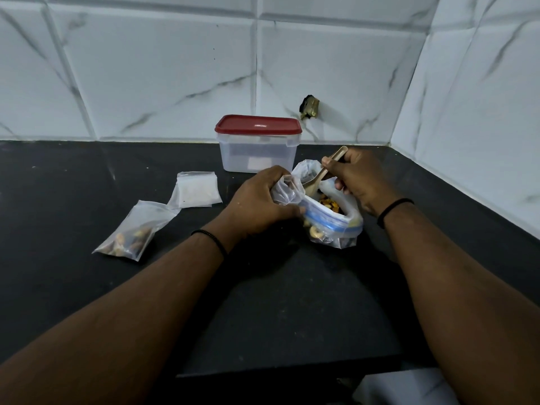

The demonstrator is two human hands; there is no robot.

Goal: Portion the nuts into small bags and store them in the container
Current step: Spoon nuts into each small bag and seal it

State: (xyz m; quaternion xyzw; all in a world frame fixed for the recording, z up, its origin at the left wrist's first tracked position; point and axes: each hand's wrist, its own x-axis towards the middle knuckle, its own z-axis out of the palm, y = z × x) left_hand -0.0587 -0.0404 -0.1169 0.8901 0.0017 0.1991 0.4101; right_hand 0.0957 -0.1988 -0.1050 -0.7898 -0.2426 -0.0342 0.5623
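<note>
A black countertop (87, 176) fills the lower two thirds of the frame, backed by white marble-patterned wall tiles (160, 68) across the top and down the right side. Two bare forearms reach in from the bottom corners toward the centre, each with a thin black band at the wrist.

Just right of centre, a large clear zip bag of mixed nuts (336, 226), edged with a blue sealing strip, stands open on the counter. The left hand (260, 203) is curled around a small clear bag (287, 191), which is pinched at its mouth and held against the left edge of the large bag. The right hand (359, 179) is closed around the handle of a pale wooden spoon (324, 171); the spoon is tilted downward, its bowl sitting at the small bag's opening, above the nuts.

Behind the hands, at upper centre, a translucent container (258, 154) with a red lid (258, 125) fitted on top stands by the wall. Left of centre, a stack of unfilled small bags (197, 190) lies flat. Further toward the lower left, a small filled bag (131, 232) with nuts gathered at its bottom lies on the counter, its upper corner touching the stack.
</note>
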